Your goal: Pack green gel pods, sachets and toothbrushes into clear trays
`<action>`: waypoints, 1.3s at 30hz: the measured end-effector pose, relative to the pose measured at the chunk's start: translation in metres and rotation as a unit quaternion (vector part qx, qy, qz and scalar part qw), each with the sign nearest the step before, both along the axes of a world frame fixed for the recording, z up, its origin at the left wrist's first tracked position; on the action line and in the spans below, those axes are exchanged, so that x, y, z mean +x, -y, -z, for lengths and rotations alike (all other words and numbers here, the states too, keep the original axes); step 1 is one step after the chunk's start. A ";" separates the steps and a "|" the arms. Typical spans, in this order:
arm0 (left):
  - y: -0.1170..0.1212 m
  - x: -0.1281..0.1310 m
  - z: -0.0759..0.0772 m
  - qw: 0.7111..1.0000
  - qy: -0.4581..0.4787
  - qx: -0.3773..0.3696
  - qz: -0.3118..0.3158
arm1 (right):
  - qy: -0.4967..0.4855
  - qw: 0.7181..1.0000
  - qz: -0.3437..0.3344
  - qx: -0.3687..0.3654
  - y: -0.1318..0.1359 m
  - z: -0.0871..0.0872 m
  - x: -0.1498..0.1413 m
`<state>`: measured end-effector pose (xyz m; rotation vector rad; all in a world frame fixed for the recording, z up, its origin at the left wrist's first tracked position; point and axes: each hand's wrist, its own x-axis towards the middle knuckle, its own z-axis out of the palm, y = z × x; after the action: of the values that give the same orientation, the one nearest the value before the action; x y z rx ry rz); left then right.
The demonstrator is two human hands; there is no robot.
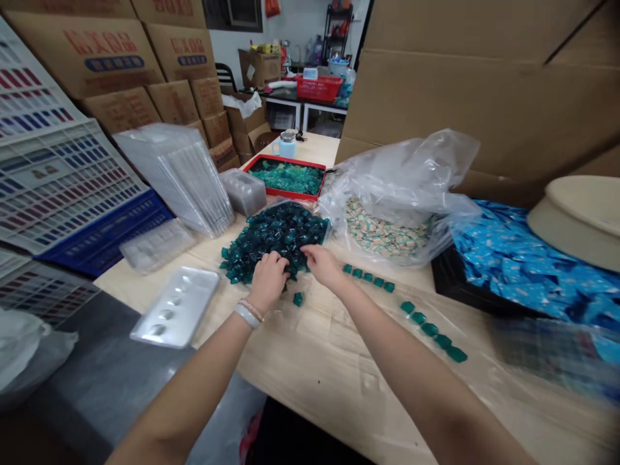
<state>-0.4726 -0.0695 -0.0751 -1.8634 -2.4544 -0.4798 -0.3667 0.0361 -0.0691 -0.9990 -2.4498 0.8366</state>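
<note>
A heap of dark green square pods [276, 236] lies on the wooden table [320, 361]. My left hand [268, 279] rests on the heap's near edge with its fingers curled into the pods. My right hand [323, 265] reaches into the same edge, fingers bent among the pods. What either hand holds is hidden. One loose green pod [298, 298] lies just below my hands. To the right, two short rows of green pods, a far row [368, 278] and a near row [433, 330], sit lined up on the table.
A clear blister tray [177, 314] lies left of my hands, with stacked clear trays [179, 174] behind it. A red tray of green pods [287, 177], a plastic bag of pale pods [397, 213], a black crate of blue packets [527, 271] and cardboard boxes [484, 90] surround the table.
</note>
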 end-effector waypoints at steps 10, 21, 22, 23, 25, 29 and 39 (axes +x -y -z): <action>0.013 -0.010 0.003 0.959 0.266 0.094 0.022 | 0.074 0.989 -0.065 0.107 0.016 0.022 -0.002; 0.034 0.021 -0.007 0.610 0.777 0.090 -0.124 | -0.275 0.893 0.060 -0.352 0.034 0.016 0.033; 0.033 0.028 -0.006 0.614 0.774 0.091 -0.123 | -0.299 0.870 0.061 -0.387 0.039 0.014 0.041; 0.031 0.036 -0.005 0.618 0.771 0.092 -0.121 | -0.314 0.857 0.067 -0.403 0.043 0.013 0.048; 0.027 0.051 -0.004 0.623 0.770 0.081 -0.106 | -0.323 0.854 0.092 -0.397 0.054 0.011 0.062; 0.024 0.079 0.001 0.699 0.714 0.017 -0.027 | -0.319 0.871 0.140 -0.347 0.078 0.014 0.088; 0.046 0.119 0.010 0.601 0.789 -0.126 0.013 | -0.241 0.929 0.082 -0.267 0.124 0.019 0.150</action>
<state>-0.3535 -0.1159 -0.0847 -1.6114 -3.1900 -3.0022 -0.2169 -0.0880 -0.0877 -0.9975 -1.7314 1.5282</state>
